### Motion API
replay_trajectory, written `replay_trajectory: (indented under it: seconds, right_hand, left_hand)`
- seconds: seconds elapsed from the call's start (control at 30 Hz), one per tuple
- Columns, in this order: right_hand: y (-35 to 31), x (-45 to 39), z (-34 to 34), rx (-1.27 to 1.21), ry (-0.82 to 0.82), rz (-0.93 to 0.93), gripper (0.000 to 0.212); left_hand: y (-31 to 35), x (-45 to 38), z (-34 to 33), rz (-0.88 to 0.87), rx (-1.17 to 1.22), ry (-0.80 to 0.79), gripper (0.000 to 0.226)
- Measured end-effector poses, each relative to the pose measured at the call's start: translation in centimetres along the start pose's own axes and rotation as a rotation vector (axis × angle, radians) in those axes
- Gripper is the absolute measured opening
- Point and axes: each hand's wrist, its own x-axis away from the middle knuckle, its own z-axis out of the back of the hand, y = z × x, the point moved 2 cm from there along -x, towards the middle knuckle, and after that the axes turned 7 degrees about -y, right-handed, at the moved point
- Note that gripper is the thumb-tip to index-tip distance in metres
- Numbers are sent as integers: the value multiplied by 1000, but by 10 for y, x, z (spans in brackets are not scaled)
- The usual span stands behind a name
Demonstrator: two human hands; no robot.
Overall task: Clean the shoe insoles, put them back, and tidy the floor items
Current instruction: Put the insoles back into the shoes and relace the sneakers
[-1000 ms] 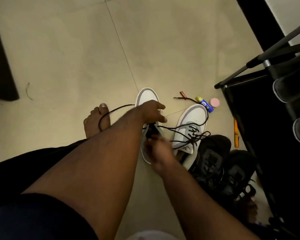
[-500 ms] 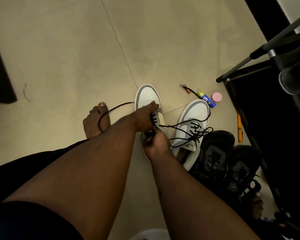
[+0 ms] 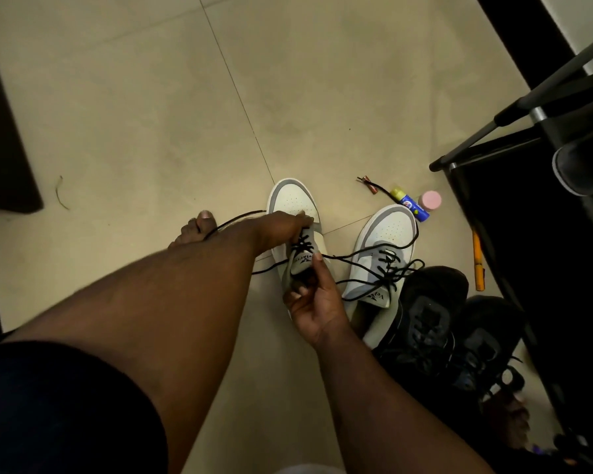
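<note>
Two white-and-grey sneakers with loose black laces stand on the tiled floor. My left hand grips the upper of the left sneaker near the top of the lacing. My right hand pinches that shoe's grey tongue and holds it up. The other sneaker sits to the right, untouched, with its laces trailing across both shoes. No insole shows in the frame.
Two black shoes lie behind the right sneaker. A battery, a blue-and-yellow tube, a pink cap and an orange stick lie by the black shoe rack. My bare foot is on the left.
My left hand slid from lying over the shoe to gripping its upper. My right hand came up and lifted the tongue, which now shows its logo.
</note>
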Motion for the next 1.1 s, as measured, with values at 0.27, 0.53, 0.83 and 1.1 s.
replay_trajectory:
  seconds: [0.27,0.53,0.83,1.1]
  right_hand:
    - [-1,-10,-6,-42,-129,-27,18]
    - [-3,-27,-9,-96,-44,-7,28]
    - [-28,-49,-12,34,-70,-116,35]
    - [-36,-44,-16,282,-158,-188,14]
  left_hand:
    - [0,-9,6,-26,-108,-37,36]
    - [37,13,50,-73,-360,-143,62]
    - [-19,-15,37,-418,-492,-68,98]
    - [-36,-19,25,-354,-585,-2,96]
